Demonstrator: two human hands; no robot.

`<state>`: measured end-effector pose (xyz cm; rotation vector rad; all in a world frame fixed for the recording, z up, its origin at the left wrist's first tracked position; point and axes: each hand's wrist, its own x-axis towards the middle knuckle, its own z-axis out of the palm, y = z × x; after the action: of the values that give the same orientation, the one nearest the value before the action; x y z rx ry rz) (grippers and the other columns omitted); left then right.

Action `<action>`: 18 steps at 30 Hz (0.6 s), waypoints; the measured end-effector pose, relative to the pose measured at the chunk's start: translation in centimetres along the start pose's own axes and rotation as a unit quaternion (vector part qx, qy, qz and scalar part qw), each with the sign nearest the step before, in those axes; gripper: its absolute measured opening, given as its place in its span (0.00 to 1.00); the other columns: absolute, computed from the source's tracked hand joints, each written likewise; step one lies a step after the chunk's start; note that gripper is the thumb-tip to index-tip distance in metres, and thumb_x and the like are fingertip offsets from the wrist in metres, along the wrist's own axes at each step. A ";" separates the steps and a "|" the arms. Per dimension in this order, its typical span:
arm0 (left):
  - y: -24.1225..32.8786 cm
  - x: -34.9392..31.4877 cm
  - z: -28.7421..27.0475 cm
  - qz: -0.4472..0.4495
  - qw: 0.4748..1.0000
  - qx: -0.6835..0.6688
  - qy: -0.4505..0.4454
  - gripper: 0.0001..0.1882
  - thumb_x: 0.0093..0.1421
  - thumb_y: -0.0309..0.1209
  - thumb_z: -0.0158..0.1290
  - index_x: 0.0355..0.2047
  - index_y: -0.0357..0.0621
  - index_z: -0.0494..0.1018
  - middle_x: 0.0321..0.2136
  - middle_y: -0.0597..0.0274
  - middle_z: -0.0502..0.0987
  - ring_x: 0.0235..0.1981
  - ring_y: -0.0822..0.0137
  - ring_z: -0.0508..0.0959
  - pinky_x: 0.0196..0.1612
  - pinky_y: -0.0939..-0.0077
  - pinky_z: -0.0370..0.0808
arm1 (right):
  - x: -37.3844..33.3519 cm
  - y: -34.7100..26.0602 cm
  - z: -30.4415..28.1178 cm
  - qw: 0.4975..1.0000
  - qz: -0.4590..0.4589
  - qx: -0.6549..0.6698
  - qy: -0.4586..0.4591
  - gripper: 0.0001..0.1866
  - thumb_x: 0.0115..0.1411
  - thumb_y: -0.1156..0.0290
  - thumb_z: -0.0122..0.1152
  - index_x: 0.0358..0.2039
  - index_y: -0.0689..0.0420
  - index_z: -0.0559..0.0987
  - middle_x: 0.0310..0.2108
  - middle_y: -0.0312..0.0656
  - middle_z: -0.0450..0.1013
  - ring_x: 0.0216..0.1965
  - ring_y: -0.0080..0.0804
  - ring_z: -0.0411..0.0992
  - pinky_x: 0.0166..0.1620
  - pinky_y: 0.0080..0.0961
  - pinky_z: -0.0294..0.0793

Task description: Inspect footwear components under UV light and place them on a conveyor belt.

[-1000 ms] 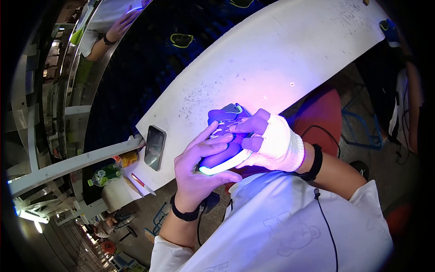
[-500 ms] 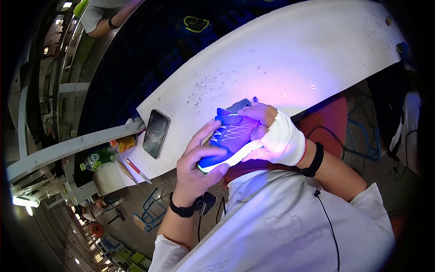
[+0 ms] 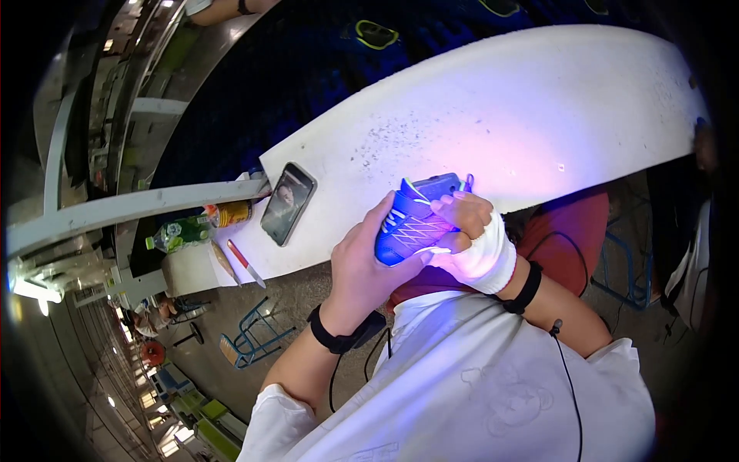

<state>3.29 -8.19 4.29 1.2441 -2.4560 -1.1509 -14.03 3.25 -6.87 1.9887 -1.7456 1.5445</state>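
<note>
Shoe point(image 3: 412, 235) (one, blue), held in two hands over the near edge of the desk point(image 3: 539, 92). Long axis: about 2 to 8 o'clock, toe toward 8. Left hand point(image 3: 358, 258): grip wrapped closely about the toe. Right hand point(image 3: 466, 231), in one white glove point(image 3: 490, 256): grip curled against the shoe's side. One phone point(image 3: 289, 205) lies toward 9.

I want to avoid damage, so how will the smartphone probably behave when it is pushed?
The smartphone lies flat, so it should slide rather than roll. Its slab body looks stiff. Its glossy front may be slippery and could crack.
</note>
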 end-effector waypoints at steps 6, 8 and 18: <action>3.9 1.7 -2.5 0.202 0.970 -0.024 -0.136 0.42 0.50 0.27 0.77 0.67 0.43 0.75 0.64 0.48 0.79 0.63 0.49 0.81 0.66 0.61 0.78 | -3.8 -0.6 -3.4 0.957 0.246 0.140 0.065 0.34 0.45 0.62 0.91 0.46 0.51 0.73 0.63 0.51 0.72 0.63 0.53 0.73 0.64 0.53 0.75; 4.5 2.1 0.7 0.256 0.957 -0.078 -0.113 0.40 0.56 0.23 0.70 0.70 0.43 0.72 0.63 0.47 0.79 0.66 0.47 0.78 0.67 0.55 0.75 | -2.4 -0.3 -6.9 0.963 0.193 0.135 0.131 0.39 0.47 0.57 0.90 0.54 0.49 0.74 0.65 0.50 0.70 0.65 0.52 0.72 0.65 0.52 0.75; 1.4 0.3 10.4 0.274 0.934 -0.223 0.042 0.25 0.52 0.27 0.75 0.48 0.40 0.76 0.45 0.51 0.78 0.45 0.48 0.79 0.49 0.60 0.79 | 3.2 -1.7 -13.4 0.977 0.129 0.164 -0.044 0.36 0.44 0.58 0.90 0.50 0.57 0.80 0.50 0.48 0.83 0.55 0.53 0.82 0.59 0.48 0.82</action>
<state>-2.41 -2.07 -1.99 0.4280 -2.0941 -1.3318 -21.31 9.95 2.81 2.0623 -1.9575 1.9698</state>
